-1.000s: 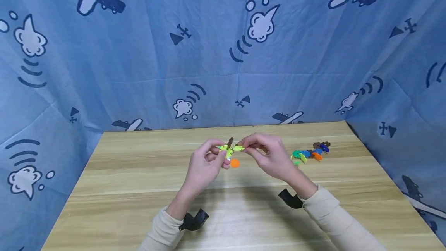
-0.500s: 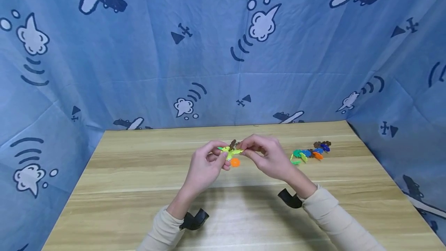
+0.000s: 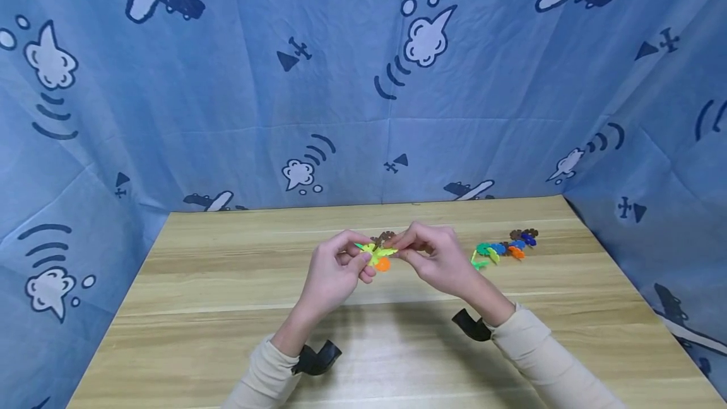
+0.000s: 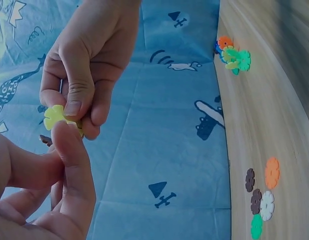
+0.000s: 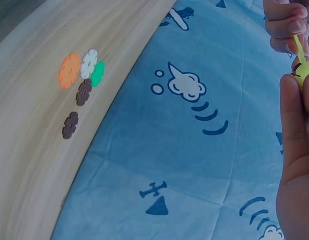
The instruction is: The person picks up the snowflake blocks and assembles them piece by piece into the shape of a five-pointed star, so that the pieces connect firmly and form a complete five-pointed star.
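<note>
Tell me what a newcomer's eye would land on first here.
Probably the blue cloth printed with airplanes and clouds, which fills the background behind the wooden table. Next come the bright yellow pieces at mid-table, pinched between the left hand and right hand. A cluster of multicoloured pieces also stands out, lying beyond the right hand.

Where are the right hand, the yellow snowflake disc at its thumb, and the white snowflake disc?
Right hand (image 3: 436, 259): head view, back of the hand.
Yellow snowflake disc (image 4: 54, 115): left wrist view, exposed face.
White snowflake disc (image 5: 88, 63): right wrist view, middle of face.
</note>
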`<state>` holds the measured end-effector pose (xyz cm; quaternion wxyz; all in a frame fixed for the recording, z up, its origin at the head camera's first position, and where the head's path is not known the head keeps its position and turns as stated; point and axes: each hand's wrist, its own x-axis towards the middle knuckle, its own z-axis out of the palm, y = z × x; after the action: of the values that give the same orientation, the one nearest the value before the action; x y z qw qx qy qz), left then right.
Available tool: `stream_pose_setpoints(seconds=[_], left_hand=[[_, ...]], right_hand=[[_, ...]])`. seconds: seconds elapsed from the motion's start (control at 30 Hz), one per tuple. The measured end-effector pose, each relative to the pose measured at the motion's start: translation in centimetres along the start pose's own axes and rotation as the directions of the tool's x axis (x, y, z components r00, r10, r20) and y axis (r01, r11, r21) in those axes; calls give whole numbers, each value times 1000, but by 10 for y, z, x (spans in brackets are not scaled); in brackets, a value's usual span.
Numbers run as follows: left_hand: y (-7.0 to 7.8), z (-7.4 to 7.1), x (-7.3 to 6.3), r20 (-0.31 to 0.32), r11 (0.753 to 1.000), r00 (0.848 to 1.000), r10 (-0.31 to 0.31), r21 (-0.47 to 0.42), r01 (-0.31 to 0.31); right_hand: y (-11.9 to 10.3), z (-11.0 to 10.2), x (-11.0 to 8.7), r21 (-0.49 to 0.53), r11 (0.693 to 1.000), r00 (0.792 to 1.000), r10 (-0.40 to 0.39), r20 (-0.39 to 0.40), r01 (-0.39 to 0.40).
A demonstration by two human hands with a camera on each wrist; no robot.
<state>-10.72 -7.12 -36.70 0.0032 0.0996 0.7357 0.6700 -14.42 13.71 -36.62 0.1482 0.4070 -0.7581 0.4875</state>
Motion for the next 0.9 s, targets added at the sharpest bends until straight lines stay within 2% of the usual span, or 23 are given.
stream_pose_setpoints(seconds=[0.2, 0.43, 0.53, 0.7, 0.9], left_hand=[[2, 1, 0, -40, 1000, 999, 26, -13, -27], [9, 1, 0, -104, 999, 994, -21, -51, 16], [9, -1, -2, -80, 999, 997, -20, -36, 17], [5, -7, -4, 13, 1000, 1000, 24, 4, -24], [2, -13, -2, 42, 999, 999, 31, -23, -30]], right_hand=[[0, 3, 1, 3, 999, 998, -49, -31, 49], [1, 14, 1, 4, 990, 986, -139, -93, 140], [2, 16, -2, 3, 992, 988, -128, -91, 129], [2, 14, -6, -34, 995, 993, -100, -67, 98], [3, 10, -1, -75, 991, 994, -111, -7, 110]])
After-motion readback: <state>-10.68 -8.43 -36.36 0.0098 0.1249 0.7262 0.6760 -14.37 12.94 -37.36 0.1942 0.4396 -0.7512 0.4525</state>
